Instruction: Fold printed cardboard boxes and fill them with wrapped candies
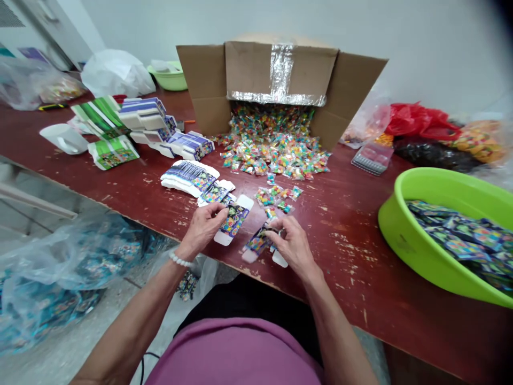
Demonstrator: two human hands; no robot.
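My left hand (pixel 206 225), a beaded bracelet on its wrist, pinches the edge of a small flat printed carton (pixel 235 220) with white end flaps. In my right hand (pixel 293 241) is a second small carton (pixel 257 241), partly blurred, its pale flaps sticking out below. The fingers cover much of that carton's right side. Beyond my left hand lies a fanned stack of flat dark-blue cartons (pixel 188 176). Several small clear packets of colourful candy (pixel 276 197) lie on the table just past my right hand.
A cardboard box (pixel 280 72) on its side spills candy packets (pixel 276 152) onto the red table (pixel 344 214). A green tub (pixel 404 240) of filled packs stands right. Green cartons (pixel 114 152), a white mug (pixel 64 138) and red bags (pixel 420 120) sit around; plastic bags (pixel 80 267) lie below left.
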